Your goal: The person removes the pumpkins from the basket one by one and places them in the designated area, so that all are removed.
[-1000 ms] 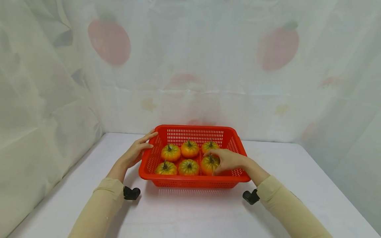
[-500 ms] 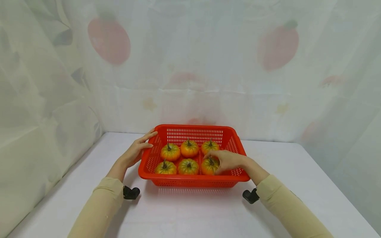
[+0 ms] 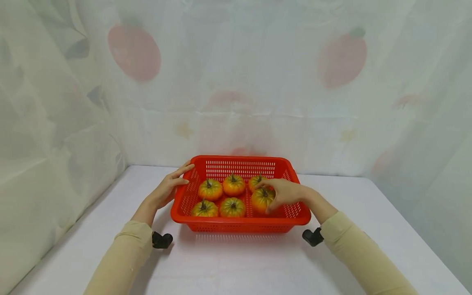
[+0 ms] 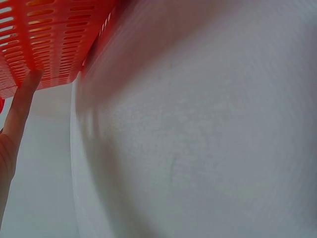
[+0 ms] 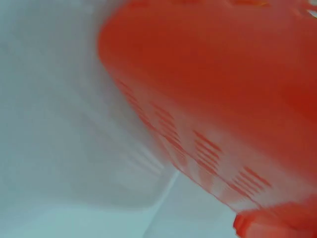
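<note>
A red plastic basket [image 3: 239, 220] with slotted walls holds several small orange-green pumpkins, among them a front middle pumpkin [image 3: 232, 207] and a back left pumpkin [image 3: 210, 190]. At the basket's front right, my right hand [image 3: 287, 192] grips a pumpkin [image 3: 261, 200] between thumb and fingers, slightly raised and partly covering the back right pumpkin [image 3: 254, 180]. My left hand [image 3: 167, 188] holds the basket's left rim, with thumb and a finger over the edge. Another finger [image 4: 22, 106] lies against the slotted outer wall in the left wrist view. The right wrist view is blurred and shows the basket's outside [image 5: 213, 74].
The basket stands on a white-covered table [image 3: 236, 266] near its back edge. A pale curtain [image 3: 236, 82] with faded fruit prints hangs behind and at both sides. Black wrist camera mounts [image 3: 162, 240] stick out from both sleeves.
My right hand has moved slightly up and to the right, taking the front right pumpkin with it. My left hand stays at the basket's left rim.
</note>
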The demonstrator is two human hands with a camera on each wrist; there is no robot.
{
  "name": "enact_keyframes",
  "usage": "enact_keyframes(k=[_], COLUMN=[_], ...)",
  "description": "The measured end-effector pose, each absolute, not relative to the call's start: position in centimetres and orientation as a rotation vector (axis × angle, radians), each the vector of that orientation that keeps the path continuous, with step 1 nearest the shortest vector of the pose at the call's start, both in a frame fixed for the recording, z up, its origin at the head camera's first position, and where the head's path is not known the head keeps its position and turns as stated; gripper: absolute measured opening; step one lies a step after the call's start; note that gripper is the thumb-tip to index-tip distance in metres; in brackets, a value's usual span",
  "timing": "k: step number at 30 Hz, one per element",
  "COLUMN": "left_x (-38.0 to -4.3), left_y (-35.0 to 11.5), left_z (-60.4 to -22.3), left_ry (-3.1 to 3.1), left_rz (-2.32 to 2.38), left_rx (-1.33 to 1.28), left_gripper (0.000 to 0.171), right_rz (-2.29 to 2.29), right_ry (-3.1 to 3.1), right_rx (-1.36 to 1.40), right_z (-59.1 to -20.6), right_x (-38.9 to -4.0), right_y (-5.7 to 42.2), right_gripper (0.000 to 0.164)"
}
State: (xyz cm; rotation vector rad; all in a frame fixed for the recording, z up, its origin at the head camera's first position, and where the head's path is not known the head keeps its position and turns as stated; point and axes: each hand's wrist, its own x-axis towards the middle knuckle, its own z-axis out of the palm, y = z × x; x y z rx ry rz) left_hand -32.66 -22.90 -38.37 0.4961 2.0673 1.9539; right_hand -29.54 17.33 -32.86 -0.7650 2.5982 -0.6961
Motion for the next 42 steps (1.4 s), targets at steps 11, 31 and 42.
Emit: enact_keyframes(k=[11,31,42], left_x=[-32.7,-32.6,-32.6], left_y=[-23.0,-23.2,-23.1], left_z=[-38.4,-38.4,-38.4], left_ry=[2.071,2.077,2.055], left_rz=[1.950,1.956,1.975], left_rx=[0.502,0.515,0.507], left_gripper=[0.063,0.063,0.064], right_rz=[-0.727,-1.008,-1.081], right_ry=[2.652,2.840,2.939], right_rx=[-0.736,-0.517,-0.262], right_z=[-30.3,-28.0,-29.1], right_x=[-30.4,-32.5,-32.8], right_y=[19.3,25.5,28.4], right_gripper=[0.068,0.073,0.078])
